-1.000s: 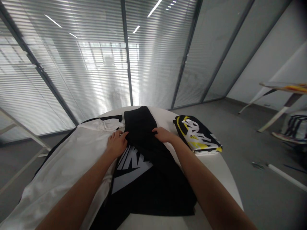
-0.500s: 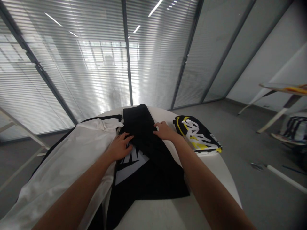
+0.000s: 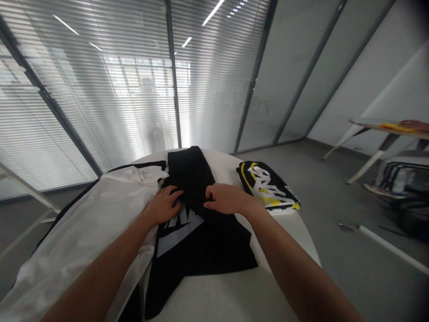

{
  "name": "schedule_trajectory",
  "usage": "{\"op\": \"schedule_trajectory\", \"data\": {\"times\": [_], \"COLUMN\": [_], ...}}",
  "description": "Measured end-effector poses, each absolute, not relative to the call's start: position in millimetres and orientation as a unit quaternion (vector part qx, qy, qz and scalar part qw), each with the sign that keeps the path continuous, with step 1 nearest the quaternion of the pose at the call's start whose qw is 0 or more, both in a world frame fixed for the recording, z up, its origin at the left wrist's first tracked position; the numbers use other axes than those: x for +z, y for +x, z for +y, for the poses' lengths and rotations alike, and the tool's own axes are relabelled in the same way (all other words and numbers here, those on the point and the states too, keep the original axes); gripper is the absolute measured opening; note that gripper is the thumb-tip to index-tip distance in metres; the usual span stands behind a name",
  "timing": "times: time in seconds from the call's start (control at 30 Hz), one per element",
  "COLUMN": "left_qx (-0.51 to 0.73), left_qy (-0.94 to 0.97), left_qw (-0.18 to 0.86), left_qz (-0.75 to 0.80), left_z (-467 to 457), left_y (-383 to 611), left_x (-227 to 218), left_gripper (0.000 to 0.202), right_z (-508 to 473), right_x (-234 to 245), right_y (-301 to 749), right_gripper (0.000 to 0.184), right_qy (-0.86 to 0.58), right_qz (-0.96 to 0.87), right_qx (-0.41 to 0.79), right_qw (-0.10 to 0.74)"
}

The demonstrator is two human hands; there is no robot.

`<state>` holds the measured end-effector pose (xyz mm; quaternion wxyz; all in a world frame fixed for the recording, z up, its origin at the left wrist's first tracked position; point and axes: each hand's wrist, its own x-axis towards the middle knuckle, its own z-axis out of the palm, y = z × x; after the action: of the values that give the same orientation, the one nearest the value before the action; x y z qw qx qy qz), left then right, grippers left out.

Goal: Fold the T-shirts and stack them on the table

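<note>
1. Black garment with a large white logo print lies across the middle of the round white table. A narrow doubled band of it runs to the far edge, and the wider part spreads toward the near edge.
2. The left hand rests on the black garment just above the print, its fingers slightly apart and curved. The right hand lies on the same band, a little farther right, its fingers close together and flat. Neither hand shows a clear grip: both seem to press from above, though a small pinch of cloth could be hidden under the fingertips.
3. From how the cloth lies, the step in hand appears to be pressing and straightening this doubled band.
4. Two hands show, and three garments are clear on the table. A white garment lies just left of the left forearm, with a black edge showing beneath it; whether that edge is a fourth piece cannot be told. A folded black-and-yellow printed garment sits near the far right of the table, apart from the hands.
</note>
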<state>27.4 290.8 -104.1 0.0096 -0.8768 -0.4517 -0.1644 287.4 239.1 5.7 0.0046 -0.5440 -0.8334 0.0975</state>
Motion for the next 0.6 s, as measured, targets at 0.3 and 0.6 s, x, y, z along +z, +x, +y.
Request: {"op": "schedule_trajectory", "data": {"times": [0.3,0.6], "left_qx": [-0.155,-0.147], "left_qy": [-0.855,-0.872], "left_qw": [0.027,-0.039], "left_qz": [-0.494,-0.466], "left_z": [293,231], "left_y": [44,80], "left_x": [-100,-48], "left_gripper": [0.050,0.037], "right_z": [201,215], "right_x": [-51,-72], "right_y": [292,304], "right_gripper": [0.045,0.037], "right_qy": [-0.590,-0.626], "right_qz": [-0.806,-0.775], "right_qx": [0.042,-0.024], "right_qw": [0.033,0.082]}}
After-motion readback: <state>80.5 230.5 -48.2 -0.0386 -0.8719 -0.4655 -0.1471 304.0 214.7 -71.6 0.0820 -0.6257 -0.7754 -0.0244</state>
